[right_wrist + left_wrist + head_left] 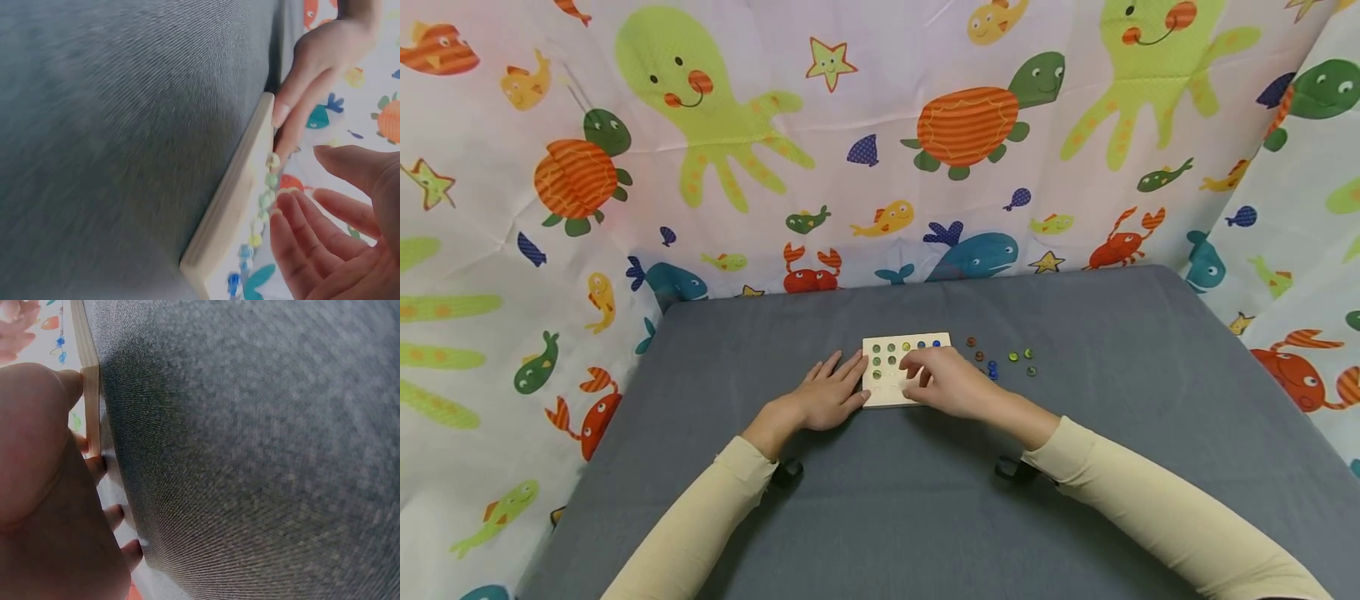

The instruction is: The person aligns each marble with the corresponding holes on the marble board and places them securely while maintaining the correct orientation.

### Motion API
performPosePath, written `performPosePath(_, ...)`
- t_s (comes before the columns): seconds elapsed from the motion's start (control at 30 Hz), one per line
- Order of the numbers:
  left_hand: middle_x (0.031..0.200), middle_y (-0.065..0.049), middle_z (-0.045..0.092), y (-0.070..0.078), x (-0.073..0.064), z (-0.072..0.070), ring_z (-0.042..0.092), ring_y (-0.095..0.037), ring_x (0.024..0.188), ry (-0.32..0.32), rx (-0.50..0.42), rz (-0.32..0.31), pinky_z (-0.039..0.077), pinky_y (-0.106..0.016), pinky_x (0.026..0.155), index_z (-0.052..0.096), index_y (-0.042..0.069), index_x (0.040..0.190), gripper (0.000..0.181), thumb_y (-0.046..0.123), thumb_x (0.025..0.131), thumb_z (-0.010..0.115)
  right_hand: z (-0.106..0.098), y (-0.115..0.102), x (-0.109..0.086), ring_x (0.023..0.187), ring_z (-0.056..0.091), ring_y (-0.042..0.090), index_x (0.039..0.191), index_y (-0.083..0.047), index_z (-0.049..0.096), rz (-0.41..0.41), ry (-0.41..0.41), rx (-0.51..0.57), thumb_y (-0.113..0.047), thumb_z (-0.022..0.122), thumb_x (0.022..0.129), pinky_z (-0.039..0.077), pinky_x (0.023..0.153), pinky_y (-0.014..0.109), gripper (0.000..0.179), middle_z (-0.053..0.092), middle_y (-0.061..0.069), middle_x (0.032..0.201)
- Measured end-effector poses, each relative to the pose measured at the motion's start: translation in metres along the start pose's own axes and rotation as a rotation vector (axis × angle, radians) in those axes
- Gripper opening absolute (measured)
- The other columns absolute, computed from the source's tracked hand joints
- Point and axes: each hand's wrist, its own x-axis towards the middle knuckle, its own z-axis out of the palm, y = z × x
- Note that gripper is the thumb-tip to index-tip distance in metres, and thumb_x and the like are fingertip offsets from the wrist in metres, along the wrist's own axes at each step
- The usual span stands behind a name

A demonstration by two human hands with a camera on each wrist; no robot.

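A pale wooden board (880, 398) with shallow round hollows lies on the grey cloth. Green marbles (876, 361), a yellow marble (906, 346) and blue marbles (936, 343) sit in its back rows and left side. My left hand (829, 398) rests flat and spread at the board's left edge, with the thumb (74, 384) against its side. Over the right part of the board hovers my right hand (951, 383), hiding some hollows. In the right wrist view its thumb (350, 164) stands apart from the loosely bent fingers (312, 237), and nothing shows between them.
Loose marbles lie on the cloth right of the board: brown ones (972, 342), blue ones (992, 370), yellow-green ones (1013, 357) and a clear greenish one (1032, 371). A curtain (850, 192) printed with sea animals hangs behind the grey table (895, 517).
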Motion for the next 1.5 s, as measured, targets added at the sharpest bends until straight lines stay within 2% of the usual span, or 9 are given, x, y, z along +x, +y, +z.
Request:
performPosePath(0.13, 0.172, 0.008, 0.002, -0.006, 0.003, 0.006, -0.004, -0.03, 0.158, 0.002, -0.002, 0.003, 0.001, -0.055, 0.125, 0.003, 0.026, 0.166, 0.072, 0.057, 0.109, 0.032, -0.011, 0.003, -0.015, 0.084, 0.068, 0.02, 0.119, 0.001, 0.07, 0.006, 0.003, -0.006, -0.012, 0.077, 0.092, 0.056, 0.07, 0.029, 0.03, 0.071, 0.015, 0.11)
performPosePath(0.37, 0.172, 0.008, 0.002, -0.006, 0.003, 0.005, -0.004, -0.03, 0.158, 0.011, -0.037, 0.025, 0.003, -0.057, 0.124, 0.004, 0.026, 0.166, 0.071, 0.055, 0.109, 0.034, -0.027, 0.013, -0.038, 0.084, 0.065, 0.022, 0.118, -0.001, 0.071, 0.022, 0.038, -0.063, -0.013, 0.078, 0.091, 0.054, 0.071, 0.032, 0.03, 0.072, 0.013, 0.108)
performPosePath(0.5, 0.172, 0.009, 0.001, -0.007, 0.004, 0.006, -0.005, -0.028, 0.158, 0.005, -0.035, 0.011, 0.002, -0.056, 0.124, 0.002, 0.028, 0.166, 0.071, 0.057, 0.108, 0.033, -0.034, 0.021, -0.051, 0.085, 0.065, 0.023, 0.117, -0.002, 0.072, 0.036, 0.059, -0.108, -0.013, 0.079, 0.09, 0.055, 0.075, 0.036, 0.03, 0.072, 0.012, 0.107)
performPosePath(0.6, 0.172, 0.01, 0.001, -0.007, 0.003, 0.005, -0.005, -0.028, 0.158, 0.001, -0.025, 0.001, 0.002, -0.055, 0.125, 0.001, 0.028, 0.166, 0.071, 0.057, 0.108, 0.033, -0.039, 0.026, -0.06, 0.087, 0.066, 0.022, 0.116, -0.004, 0.072, 0.044, 0.077, -0.149, -0.014, 0.081, 0.089, 0.055, 0.076, 0.038, 0.03, 0.071, 0.01, 0.107)
performPosePath(0.87, 0.172, 0.007, 0.004, -0.007, 0.003, 0.005, -0.003, -0.03, 0.158, 0.014, -0.031, 0.023, 0.005, -0.057, 0.124, 0.005, 0.026, 0.167, 0.071, 0.054, 0.109, 0.034, -0.052, 0.04, -0.082, 0.095, 0.068, 0.025, 0.116, -0.009, 0.074, 0.069, 0.109, -0.298, -0.018, 0.082, 0.089, 0.057, 0.075, 0.042, 0.03, 0.07, 0.007, 0.112)
performPosePath(1.0, 0.172, 0.007, 0.002, -0.006, 0.002, 0.005, -0.004, -0.03, 0.158, 0.012, -0.02, 0.022, 0.004, -0.056, 0.124, 0.004, 0.025, 0.167, 0.071, 0.055, 0.109, 0.033, -0.056, 0.048, -0.091, 0.098, 0.068, 0.025, 0.117, -0.009, 0.074, 0.09, 0.119, -0.312, -0.018, 0.082, 0.089, 0.057, 0.079, 0.044, 0.031, 0.068, 0.007, 0.114)
performPosePath(1.17, 0.173, 0.003, 0.004, -0.002, -0.002, 0.001, -0.003, -0.032, 0.158, 0.022, -0.032, 0.043, 0.003, -0.058, 0.124, 0.006, 0.021, 0.167, 0.071, 0.054, 0.11, 0.033, -0.063, 0.058, -0.099, 0.097, 0.067, 0.026, 0.117, -0.008, 0.074, 0.104, 0.136, -0.333, -0.017, 0.082, 0.089, 0.056, 0.078, 0.045, 0.031, 0.066, 0.007, 0.113)
performPosePath(1.27, 0.173, 0.005, 0.002, 0.0, -0.003, -0.001, -0.005, -0.031, 0.158, 0.008, -0.03, 0.032, 0.002, -0.057, 0.124, 0.004, 0.023, 0.167, 0.071, 0.055, 0.11, 0.031, -0.067, 0.064, -0.102, 0.096, 0.067, 0.027, 0.117, -0.008, 0.073, 0.114, 0.145, -0.337, -0.016, 0.081, 0.089, 0.056, 0.075, 0.045, 0.031, 0.066, 0.008, 0.113)
performPosePath(1.5, 0.172, 0.009, 0.001, 0.0, -0.001, -0.001, -0.005, -0.027, 0.158, -0.012, -0.024, 0.001, 0.002, -0.055, 0.125, 0.002, 0.027, 0.166, 0.071, 0.057, 0.109, 0.031, -0.074, 0.081, -0.106, 0.094, 0.067, 0.03, 0.117, -0.003, 0.072, 0.108, 0.15, -0.298, -0.01, 0.08, 0.089, 0.056, 0.079, 0.048, 0.03, 0.065, 0.012, 0.113)
